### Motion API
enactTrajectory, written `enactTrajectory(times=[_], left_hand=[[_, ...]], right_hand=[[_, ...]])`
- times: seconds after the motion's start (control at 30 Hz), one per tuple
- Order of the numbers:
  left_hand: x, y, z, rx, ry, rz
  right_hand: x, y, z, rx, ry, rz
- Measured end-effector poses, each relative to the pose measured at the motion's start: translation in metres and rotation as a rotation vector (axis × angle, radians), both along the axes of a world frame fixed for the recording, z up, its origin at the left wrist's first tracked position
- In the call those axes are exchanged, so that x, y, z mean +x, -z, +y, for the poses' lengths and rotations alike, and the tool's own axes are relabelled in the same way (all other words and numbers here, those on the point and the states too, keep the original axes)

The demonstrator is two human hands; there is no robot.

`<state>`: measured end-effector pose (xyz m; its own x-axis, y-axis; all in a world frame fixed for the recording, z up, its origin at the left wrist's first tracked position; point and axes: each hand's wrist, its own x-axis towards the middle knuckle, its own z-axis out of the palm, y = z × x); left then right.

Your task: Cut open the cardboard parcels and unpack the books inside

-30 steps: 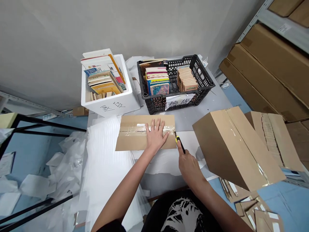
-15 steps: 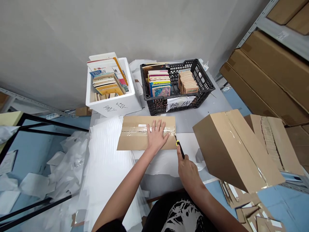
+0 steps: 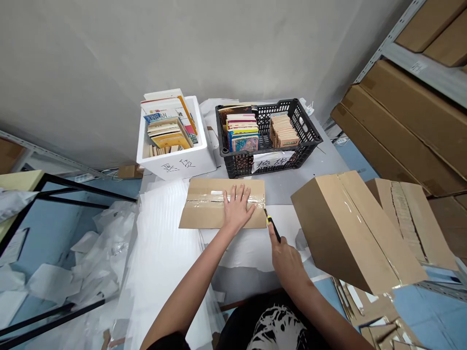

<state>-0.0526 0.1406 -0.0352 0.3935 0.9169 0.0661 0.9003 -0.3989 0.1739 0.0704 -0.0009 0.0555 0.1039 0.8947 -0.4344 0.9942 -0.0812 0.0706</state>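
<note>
Your left hand (image 3: 238,208) lies open on the flat cardboard box (image 3: 203,217) at frame center, tape strip (image 3: 207,199) already across it; your right hand (image 3: 287,262) clenches a yellow box cutter (image 3: 273,228) at its right edge.

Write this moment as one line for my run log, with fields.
left hand: flat on taped flattened carton | right hand: holds yellow utility knife beside carton

Black lattice plastic crate (image 3: 239,167), white foam box (image 3: 175,167) with black handwritten characters, tan cardboard carton (image 3: 204,218) banded by glossy clear tape, yellow-and-black utility knife (image 3: 272,224), black T-shirt (image 3: 277,326) with white print, pale blue floor (image 3: 426,311)
</note>
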Motion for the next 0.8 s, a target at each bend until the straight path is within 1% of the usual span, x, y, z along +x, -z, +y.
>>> enactTrajectory(times=[0.13,0.23,0.37,0.57,0.8], left_hand=[[0.000,0.000,0.002,-0.008,0.002,0.001],[0.000,-0.001,0.002,-0.009,0.001,0.003],[0.001,-0.001,0.002,-0.012,-0.004,0.010],[0.002,-0.003,0.002,-0.012,-0.005,0.012],[0.002,0.000,0.002,-0.009,-0.004,0.011]], right_hand=[[0.026,-0.007,0.003,0.027,0.065,0.132],[0.033,-0.013,0.009,0.037,0.128,0.200],[0.022,-0.008,0.017,-0.003,0.140,0.234],[0.012,0.005,0.019,0.001,0.132,0.178],[0.004,0.004,0.018,-0.008,0.114,0.096]])
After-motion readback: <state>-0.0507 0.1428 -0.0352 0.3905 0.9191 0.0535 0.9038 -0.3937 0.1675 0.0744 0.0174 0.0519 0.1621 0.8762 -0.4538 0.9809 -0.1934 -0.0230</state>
